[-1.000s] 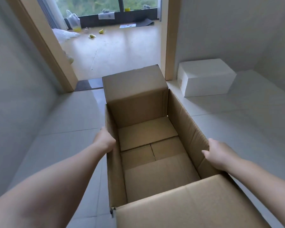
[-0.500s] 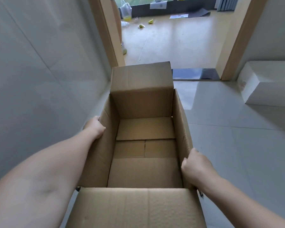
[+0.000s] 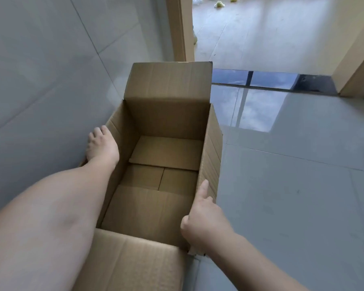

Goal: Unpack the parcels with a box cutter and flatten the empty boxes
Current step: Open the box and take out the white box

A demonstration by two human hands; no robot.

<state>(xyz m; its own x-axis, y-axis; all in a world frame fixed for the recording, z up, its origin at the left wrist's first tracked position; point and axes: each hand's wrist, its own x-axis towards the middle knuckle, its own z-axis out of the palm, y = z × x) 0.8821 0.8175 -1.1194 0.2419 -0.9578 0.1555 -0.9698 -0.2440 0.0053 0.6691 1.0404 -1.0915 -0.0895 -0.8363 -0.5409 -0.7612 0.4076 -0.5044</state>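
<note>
Cardboard box [image 3: 164,143] sits empty on the floor [image 3: 292,196] between my 2 hands, long axis running away from me. Left hand [image 3: 102,147] lies spread flat on its left wall; right hand [image 3: 204,221] grips the right wall's rim, forefinger extended.

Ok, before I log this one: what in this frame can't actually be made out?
All in the head view:
- Left hand: palm side hidden behind the cardboard box wall it rests on.
- Right hand: curled fingers hidden by its own back; their hold on the wall is unclear.
- Box underside and outer left wall: hidden by the box and left forearm.
- Near flap: cut off by the bottom edge.
- Yellow-green scraps beyond the doorway: too small to identify.
- No box cutter in frame.
</note>
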